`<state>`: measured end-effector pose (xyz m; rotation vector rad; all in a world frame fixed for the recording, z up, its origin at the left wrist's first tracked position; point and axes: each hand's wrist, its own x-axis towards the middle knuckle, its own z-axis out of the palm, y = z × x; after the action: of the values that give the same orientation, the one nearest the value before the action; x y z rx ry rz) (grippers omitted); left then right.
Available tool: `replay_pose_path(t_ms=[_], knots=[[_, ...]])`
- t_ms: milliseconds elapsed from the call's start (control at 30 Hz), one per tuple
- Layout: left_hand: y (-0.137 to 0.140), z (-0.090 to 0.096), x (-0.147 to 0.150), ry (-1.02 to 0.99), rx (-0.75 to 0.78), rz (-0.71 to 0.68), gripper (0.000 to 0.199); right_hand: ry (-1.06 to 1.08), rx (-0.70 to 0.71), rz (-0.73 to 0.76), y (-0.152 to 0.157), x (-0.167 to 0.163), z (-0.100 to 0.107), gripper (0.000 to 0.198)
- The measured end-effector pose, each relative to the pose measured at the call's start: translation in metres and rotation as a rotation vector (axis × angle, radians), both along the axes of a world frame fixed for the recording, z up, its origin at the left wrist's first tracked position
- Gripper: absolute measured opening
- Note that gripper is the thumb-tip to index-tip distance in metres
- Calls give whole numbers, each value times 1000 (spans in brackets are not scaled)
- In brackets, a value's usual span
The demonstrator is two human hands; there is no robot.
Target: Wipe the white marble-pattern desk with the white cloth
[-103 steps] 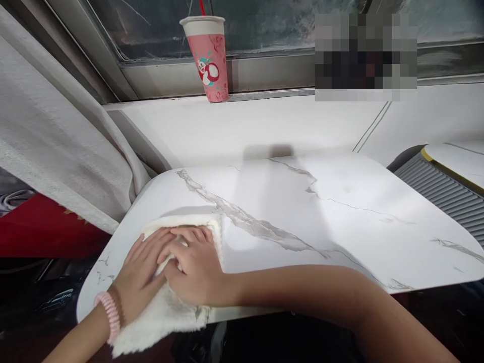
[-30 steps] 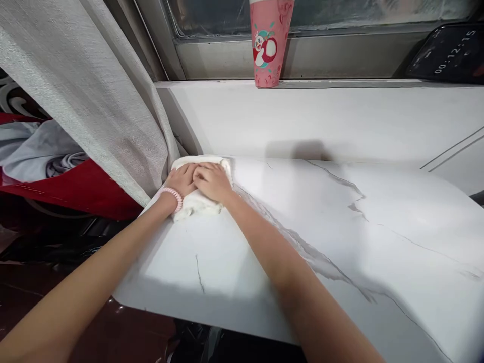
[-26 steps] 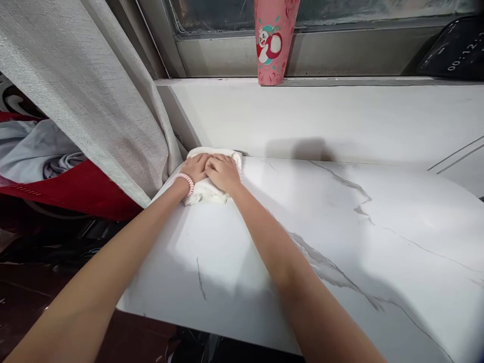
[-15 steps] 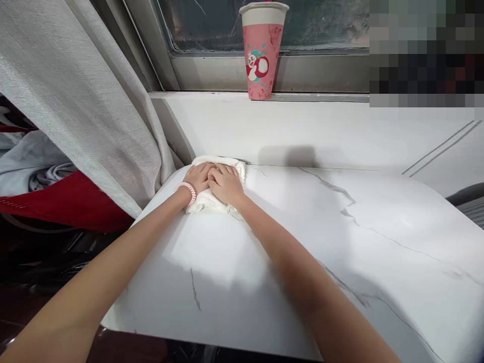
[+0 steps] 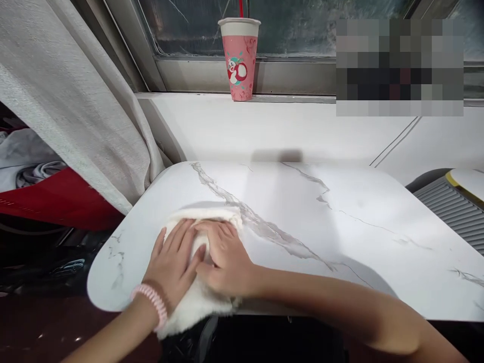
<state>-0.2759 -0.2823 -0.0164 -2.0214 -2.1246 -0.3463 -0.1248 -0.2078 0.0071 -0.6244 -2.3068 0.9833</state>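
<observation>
A fluffy white cloth point(image 5: 202, 302) lies on the white marbled table point(image 5: 363, 217), its lower part hanging over the near edge. My left hand point(image 5: 170, 262), with a pink coil band at the wrist, rests flat on the cloth with its fingers spread. Beside it, touching near the thumbs, my right hand point(image 5: 227, 259) has its fingers bent and closed on the cloth's upper part. Some of the right fingertips are hidden in the folds.
A pink paper cup point(image 5: 240, 68) with a red straw stands on the window ledge behind the table. A grey curtain point(image 5: 86, 101) hangs at the left, beside a red bag-like thing point(image 5: 68, 201). At the right edge sits a ribbed grey object point(image 5: 449, 206).
Both hands have drawn the cloth from the table's far left edge toward me, to the near edge. My left fingers have spread apart. The view has shifted slightly right.
</observation>
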Motion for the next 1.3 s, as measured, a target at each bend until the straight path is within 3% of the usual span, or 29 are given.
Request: replay_pose_path(t_ms=[133, 267, 400, 567, 700, 867, 1033, 1167, 1300], knots=[[-22, -3, 12, 43, 37, -46, 49, -78, -80, 75, -14, 17, 12, 45], [-4, 0, 14, 47, -27, -45, 57, -147, -4, 7, -4, 8, 17, 41], [51, 10, 17, 2, -149, 33, 61, -204, 146, -133, 37, -10, 11, 38], [147, 19, 23, -121, -203, 99, 56, -153, 260, -217, 125, -17, -5, 33], [213, 18, 26, -154, -165, 30, 52, -161, 237, -329, 181, -12, -10, 32], [259, 16, 27, -211, -122, -87, 48, -196, 211, -432, 216, -6, -10, 33], [273, 16, 29, -234, -88, -144, 39, -239, 203, -627, 226, -6, -12, 37], [264, 14, 35, -191, -97, -100, 44, -276, 258, -605, 219, -4, -14, 31], [238, 12, 50, -193, -103, -47, 45, -253, 276, -560, 196, 10, -15, 29]])
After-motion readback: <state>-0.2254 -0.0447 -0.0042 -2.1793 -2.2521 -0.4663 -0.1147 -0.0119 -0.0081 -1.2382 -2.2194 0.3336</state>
